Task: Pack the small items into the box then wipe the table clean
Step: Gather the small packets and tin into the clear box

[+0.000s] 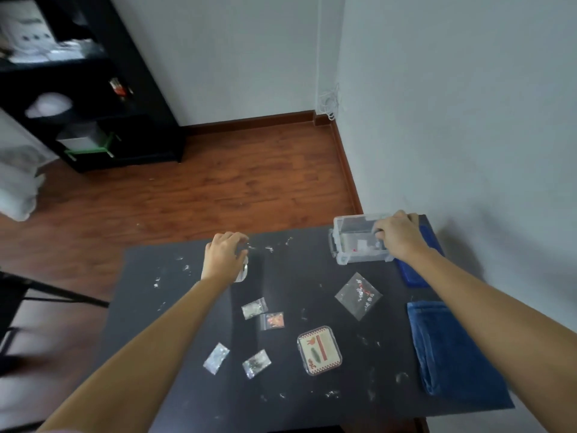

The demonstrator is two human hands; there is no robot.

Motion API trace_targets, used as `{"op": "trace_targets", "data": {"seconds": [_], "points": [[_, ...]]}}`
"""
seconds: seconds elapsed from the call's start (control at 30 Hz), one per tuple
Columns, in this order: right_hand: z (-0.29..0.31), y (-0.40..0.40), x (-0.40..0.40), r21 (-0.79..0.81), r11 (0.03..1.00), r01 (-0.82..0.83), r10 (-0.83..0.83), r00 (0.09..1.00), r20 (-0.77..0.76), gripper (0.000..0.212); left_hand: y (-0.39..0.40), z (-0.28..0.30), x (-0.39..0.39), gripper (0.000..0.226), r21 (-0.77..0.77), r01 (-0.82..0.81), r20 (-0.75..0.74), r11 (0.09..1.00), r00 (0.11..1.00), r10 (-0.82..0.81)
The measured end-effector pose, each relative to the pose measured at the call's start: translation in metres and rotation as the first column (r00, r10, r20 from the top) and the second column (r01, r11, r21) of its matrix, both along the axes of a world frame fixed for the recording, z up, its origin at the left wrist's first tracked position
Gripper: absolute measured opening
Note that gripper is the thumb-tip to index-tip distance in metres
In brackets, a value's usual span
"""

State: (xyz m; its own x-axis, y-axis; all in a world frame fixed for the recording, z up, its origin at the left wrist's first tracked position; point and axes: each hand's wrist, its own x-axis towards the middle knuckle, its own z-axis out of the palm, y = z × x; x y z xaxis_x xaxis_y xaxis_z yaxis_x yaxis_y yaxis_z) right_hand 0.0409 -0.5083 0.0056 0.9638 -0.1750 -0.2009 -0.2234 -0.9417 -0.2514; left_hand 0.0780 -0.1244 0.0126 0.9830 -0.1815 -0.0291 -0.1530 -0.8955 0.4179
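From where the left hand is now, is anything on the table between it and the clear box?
Nothing visible does. The left hand, closed on a small item, has only bare black table with white specks between it and the clear box. The right hand rests at the box's right end.

Clear plastic lidless box (359,242) sits at the far right of the black surface (187,307). Four small clear zip bags (254,307) lie flat mid-surface, larger clear bag (358,295) near box, rounded printed tin (319,350) flat, folded blue cloth (452,348) at right edge.
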Motion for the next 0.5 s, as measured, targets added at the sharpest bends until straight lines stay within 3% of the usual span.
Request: {"op": "trace_targets", "data": {"seconds": [0.13, 0.27, 0.37, 0.43, 0.5], "points": [[0.004, 0.008, -0.001, -0.041, 0.999, 0.032, -0.032, 0.999, 0.010, 0.025, 0.044, -0.016, -0.013, 0.049, 0.219, 0.094, -0.202, 0.971, 0.978, -0.049], [0.023, 0.029, -0.023, -0.045, 0.997, -0.065, 0.075, 0.957, 0.281, 0.026, 0.061, -0.035, -0.017, 0.053, 0.403, 0.262, -0.319, 0.877, 0.938, -0.134], [0.030, 0.051, -0.058, 0.037, 0.979, -0.203, 0.168, 0.887, 0.429, 0.013, 0.064, -0.042, -0.018, 0.048, 0.406, 0.274, -0.305, 0.872, 0.940, -0.154], [0.022, 0.065, -0.084, 0.054, 0.963, -0.263, 0.217, 0.881, 0.419, 0.009, 0.065, -0.045, -0.018, 0.044, 0.395, 0.277, -0.288, 0.876, 0.943, -0.168], [0.008, 0.072, -0.103, 0.069, 0.970, -0.234, 0.201, 0.927, 0.317, 0.010, 0.065, -0.046, -0.018, 0.043, 0.365, 0.264, -0.263, 0.893, 0.949, -0.173]]}}
